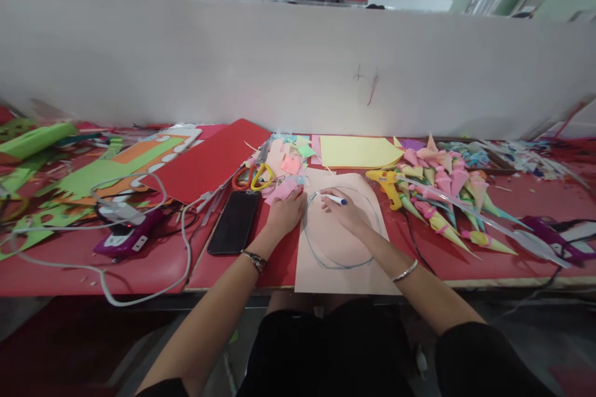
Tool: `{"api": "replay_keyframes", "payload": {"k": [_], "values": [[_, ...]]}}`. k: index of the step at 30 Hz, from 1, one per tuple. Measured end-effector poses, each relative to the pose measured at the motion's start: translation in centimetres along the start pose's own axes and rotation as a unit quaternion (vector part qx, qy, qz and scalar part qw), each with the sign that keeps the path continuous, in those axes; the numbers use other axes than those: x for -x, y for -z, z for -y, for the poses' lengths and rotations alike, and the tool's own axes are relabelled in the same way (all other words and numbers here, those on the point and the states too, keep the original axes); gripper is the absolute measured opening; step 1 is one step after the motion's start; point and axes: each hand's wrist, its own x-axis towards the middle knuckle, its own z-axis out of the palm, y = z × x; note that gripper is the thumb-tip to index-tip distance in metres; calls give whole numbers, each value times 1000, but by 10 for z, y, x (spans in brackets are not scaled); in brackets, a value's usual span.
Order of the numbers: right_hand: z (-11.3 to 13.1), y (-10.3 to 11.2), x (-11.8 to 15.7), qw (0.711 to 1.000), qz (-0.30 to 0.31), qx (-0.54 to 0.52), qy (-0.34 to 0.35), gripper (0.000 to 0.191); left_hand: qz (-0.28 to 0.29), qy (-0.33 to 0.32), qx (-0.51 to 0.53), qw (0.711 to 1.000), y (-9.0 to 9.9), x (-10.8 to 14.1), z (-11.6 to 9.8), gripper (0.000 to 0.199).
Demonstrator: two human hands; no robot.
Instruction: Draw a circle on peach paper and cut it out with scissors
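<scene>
A pale pink paper sheet [342, 282] lies on the red tabletop, reaching its front edge. Several overlapping dark oval lines are drawn on it. My right hand [342, 208] rests over the upper part of the oval, its fingers closed round a white marker pen [334, 199] with a blue end. The pen's tip points left, near the line. At the sheet's upper left edge my left hand [287, 211] lies flat with its fingers stretched out, holding nothing. A black smartphone [234, 223] is just left of that hand.
Scissors with red and yellow handles [252, 177] lie beyond the phone, beside red card [212, 161] and paper scraps. Right of the sheet are a yellow glue gun [388, 187] and many paper cones [447, 180]. A white cable [109, 285] loops past a purple power strip [130, 239]. A white partition [279, 68] stands behind.
</scene>
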Motion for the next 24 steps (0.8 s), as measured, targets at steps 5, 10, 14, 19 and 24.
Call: {"api": "replay_keyframes", "payload": {"k": [5,10,14,19,24], "values": [[15,21,24,993,-9,100,56,26,15,-10,-11,1000,3,0,-1,40],[19,38,56,941,23,316,116,29,37,-38,-15,998,10,3,-2,41],[9,40,79,881,14,465,87,36,76,-34,-23,996,13,10,-2,42],[-3,40,95,858,3,506,87,30,88,-30,-14,996,15,20,2,42],[0,52,101,869,63,482,93,27,66,-20,-18,997,24,27,2,39]]}}
